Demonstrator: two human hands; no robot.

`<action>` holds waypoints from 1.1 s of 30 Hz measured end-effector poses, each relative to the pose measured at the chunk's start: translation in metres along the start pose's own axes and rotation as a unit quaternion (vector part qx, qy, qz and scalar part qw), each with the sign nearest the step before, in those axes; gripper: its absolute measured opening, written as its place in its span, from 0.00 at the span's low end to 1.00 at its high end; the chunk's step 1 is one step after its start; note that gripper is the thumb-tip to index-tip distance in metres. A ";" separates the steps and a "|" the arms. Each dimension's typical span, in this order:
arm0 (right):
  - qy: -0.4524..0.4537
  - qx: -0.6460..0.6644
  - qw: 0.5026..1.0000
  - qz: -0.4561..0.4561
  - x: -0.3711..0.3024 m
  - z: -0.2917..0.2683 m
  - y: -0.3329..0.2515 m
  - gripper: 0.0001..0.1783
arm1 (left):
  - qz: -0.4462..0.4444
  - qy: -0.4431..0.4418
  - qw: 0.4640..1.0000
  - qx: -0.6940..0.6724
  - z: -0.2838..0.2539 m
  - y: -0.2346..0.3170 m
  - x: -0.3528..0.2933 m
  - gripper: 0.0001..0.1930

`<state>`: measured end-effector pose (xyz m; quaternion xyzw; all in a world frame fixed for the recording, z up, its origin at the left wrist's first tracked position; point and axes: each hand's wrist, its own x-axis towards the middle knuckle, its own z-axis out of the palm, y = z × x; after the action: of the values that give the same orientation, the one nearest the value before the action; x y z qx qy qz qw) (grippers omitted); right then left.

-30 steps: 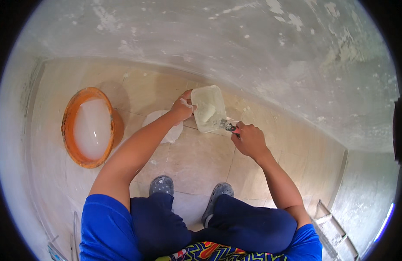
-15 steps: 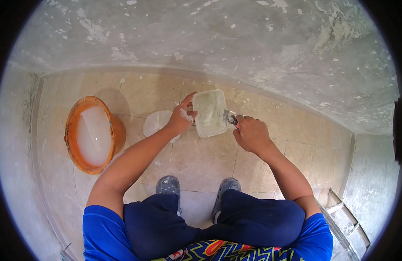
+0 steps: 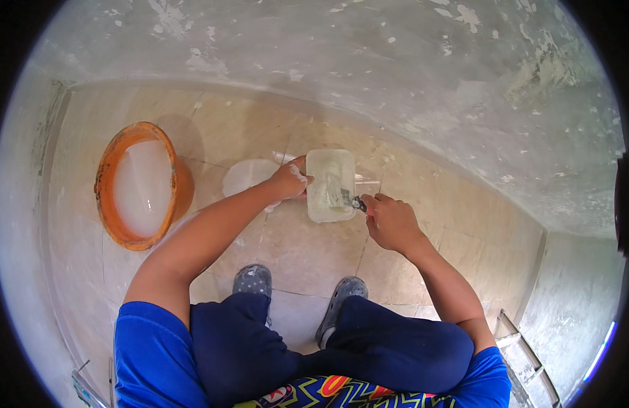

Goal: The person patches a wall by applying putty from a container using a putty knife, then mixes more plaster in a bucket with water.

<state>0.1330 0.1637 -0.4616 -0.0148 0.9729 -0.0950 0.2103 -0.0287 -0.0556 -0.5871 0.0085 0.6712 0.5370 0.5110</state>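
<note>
Holding a scraper, the right grip flanks the tub.

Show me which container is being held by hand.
The pale rectangular tub, gripped at its side by the left hand; the round orange bucket stands on the floor, off to the left.

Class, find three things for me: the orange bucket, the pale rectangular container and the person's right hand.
Orange bucket (image 3: 184,190): head view, outer side wall.
Pale container (image 3: 327,213): head view, near-end wall.
Right hand (image 3: 394,222): head view, back of hand.
</note>
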 end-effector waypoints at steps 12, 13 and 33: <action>0.043 0.025 0.998 -0.026 0.016 0.025 -0.003 0.22 | -0.009 0.052 0.997 0.064 0.002 0.002 -0.004 0.28; 0.019 0.032 0.998 -0.053 0.013 0.022 -0.002 0.22 | -0.006 0.055 0.997 0.056 0.000 0.000 -0.005 0.28; 0.088 0.076 0.993 -0.038 0.028 0.050 0.004 0.24 | 0.054 0.039 0.995 0.070 0.000 0.003 -0.007 0.26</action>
<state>0.1276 0.1564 -0.5184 -0.0277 0.9762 -0.1777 0.1210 -0.0266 -0.0580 -0.5804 0.0593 0.7248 0.5156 0.4531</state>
